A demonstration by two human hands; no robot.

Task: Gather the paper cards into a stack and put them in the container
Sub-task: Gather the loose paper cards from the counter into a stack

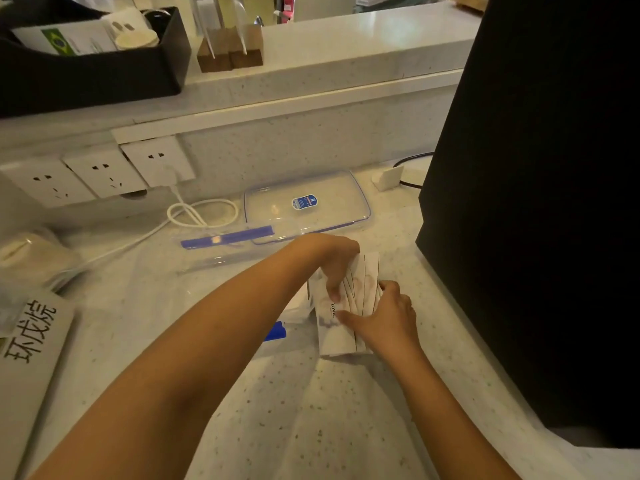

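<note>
Several white paper cards (362,289), fanned and overlapping, lie on the speckled counter at centre right; one shows the word "love". My left hand (334,259) presses on their far left edge with fingers curled over them. On the near right side, my right hand (384,318) rests against the cards with fingers spread. A clear plastic lid (308,206) with a blue label lies flat behind the hands. A clear container (221,247) with a blue clasp sits to its left, and another clear part with a blue clasp (275,332) shows under my left forearm.
A large black object (540,202) stands close on the right. A white cable (201,213) loops from wall sockets (104,171) at the left. A white sign with black characters (31,337) lies at the near left. A black tray (93,60) sits on the raised ledge behind.
</note>
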